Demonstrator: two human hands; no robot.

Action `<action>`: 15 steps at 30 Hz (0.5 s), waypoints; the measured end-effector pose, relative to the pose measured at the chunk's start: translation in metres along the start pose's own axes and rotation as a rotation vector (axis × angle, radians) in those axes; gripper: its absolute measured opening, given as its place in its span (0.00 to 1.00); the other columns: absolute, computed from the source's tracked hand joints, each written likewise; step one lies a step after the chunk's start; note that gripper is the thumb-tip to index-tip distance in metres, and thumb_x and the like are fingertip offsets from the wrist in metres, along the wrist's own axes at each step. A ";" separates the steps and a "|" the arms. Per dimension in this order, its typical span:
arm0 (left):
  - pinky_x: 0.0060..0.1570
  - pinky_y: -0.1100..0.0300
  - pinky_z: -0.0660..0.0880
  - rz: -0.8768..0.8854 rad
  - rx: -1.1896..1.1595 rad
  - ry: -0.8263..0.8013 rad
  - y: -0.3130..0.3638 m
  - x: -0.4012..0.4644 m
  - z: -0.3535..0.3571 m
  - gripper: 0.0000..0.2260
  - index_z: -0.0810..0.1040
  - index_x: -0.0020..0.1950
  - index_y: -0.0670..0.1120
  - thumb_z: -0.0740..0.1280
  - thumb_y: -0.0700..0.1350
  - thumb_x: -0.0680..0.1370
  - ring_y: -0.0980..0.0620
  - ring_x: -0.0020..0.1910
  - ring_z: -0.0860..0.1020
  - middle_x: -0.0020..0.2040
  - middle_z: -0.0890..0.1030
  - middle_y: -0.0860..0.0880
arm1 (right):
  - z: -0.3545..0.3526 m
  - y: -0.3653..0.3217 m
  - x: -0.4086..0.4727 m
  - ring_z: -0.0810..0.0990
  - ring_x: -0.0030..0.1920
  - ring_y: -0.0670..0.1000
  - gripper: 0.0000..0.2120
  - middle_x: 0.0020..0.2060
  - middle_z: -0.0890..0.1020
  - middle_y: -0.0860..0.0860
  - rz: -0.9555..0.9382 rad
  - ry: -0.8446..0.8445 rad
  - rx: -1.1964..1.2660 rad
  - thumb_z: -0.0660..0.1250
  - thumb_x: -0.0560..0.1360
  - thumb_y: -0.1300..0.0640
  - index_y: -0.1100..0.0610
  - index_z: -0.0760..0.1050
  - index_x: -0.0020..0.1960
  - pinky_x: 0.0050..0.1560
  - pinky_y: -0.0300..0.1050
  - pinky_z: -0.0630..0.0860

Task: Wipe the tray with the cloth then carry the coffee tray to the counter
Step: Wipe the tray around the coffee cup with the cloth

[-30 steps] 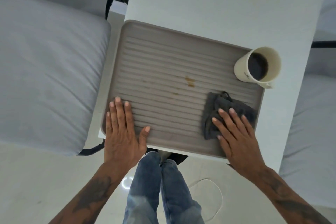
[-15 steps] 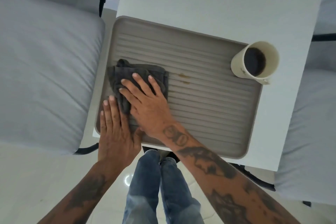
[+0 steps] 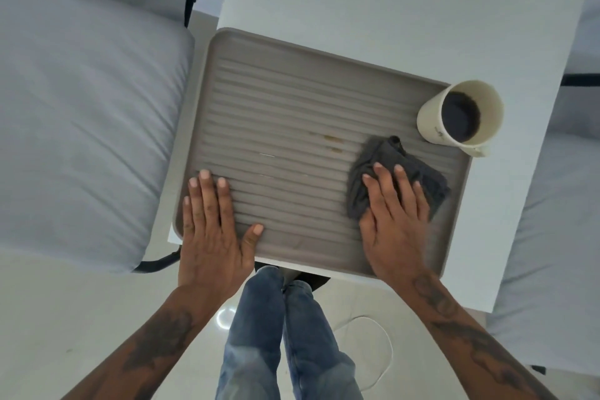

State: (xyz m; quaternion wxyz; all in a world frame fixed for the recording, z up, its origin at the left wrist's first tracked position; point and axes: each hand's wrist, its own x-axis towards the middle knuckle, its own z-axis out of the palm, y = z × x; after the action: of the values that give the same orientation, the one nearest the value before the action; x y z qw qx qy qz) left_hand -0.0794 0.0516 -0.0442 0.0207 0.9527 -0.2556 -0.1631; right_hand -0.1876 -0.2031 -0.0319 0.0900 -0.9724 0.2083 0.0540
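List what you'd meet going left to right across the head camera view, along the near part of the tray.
Grey cushion → left hand, flat on the tray's near left corner → bare ribbed tray → right hand pressing the dark cloth → white table → cushion at the right edge.

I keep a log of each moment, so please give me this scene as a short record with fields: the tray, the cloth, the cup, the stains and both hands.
tray: ribbed grey tray on white table
cloth: dark grey cloth, on tray's right side, under right hand
cup: cream cup with dark coffee, far right corner of tray
stains: brown marks near tray's middle, not wiped off
left hand: flat on tray's near left corner
right hand: pressing on cloth
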 end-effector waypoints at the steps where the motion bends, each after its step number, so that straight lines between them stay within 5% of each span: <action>1: 0.78 0.38 0.51 0.003 -0.002 0.001 0.000 0.000 0.000 0.39 0.49 0.79 0.33 0.53 0.61 0.80 0.34 0.81 0.46 0.81 0.47 0.32 | 0.002 -0.015 0.011 0.64 0.77 0.57 0.25 0.75 0.70 0.51 -0.017 0.018 0.029 0.58 0.76 0.55 0.54 0.70 0.73 0.74 0.62 0.60; 8: 0.78 0.37 0.51 0.009 0.017 -0.011 0.001 -0.001 0.000 0.38 0.48 0.80 0.33 0.51 0.60 0.80 0.33 0.80 0.47 0.80 0.47 0.32 | 0.021 -0.136 0.083 0.68 0.75 0.57 0.23 0.71 0.74 0.50 -0.318 0.019 0.146 0.60 0.76 0.54 0.54 0.74 0.70 0.73 0.62 0.62; 12: 0.78 0.37 0.51 0.000 0.016 -0.006 0.003 -0.001 -0.001 0.38 0.48 0.80 0.33 0.51 0.60 0.80 0.33 0.80 0.47 0.80 0.47 0.32 | 0.011 -0.084 0.072 0.66 0.76 0.54 0.21 0.73 0.72 0.48 -0.367 -0.024 0.132 0.58 0.79 0.55 0.51 0.72 0.72 0.76 0.57 0.61; 15: 0.78 0.38 0.51 -0.008 -0.001 -0.012 0.003 -0.001 -0.002 0.38 0.48 0.80 0.34 0.52 0.60 0.80 0.34 0.81 0.46 0.81 0.47 0.32 | 0.002 -0.020 0.039 0.64 0.77 0.54 0.21 0.74 0.71 0.49 -0.224 -0.029 0.089 0.58 0.81 0.57 0.52 0.70 0.73 0.76 0.58 0.60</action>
State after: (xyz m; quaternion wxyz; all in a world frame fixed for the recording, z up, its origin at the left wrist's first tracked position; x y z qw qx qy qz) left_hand -0.0811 0.0492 -0.0415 0.0190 0.9527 -0.2518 -0.1692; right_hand -0.1438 -0.2001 -0.0365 0.1417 -0.9837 0.0993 0.0483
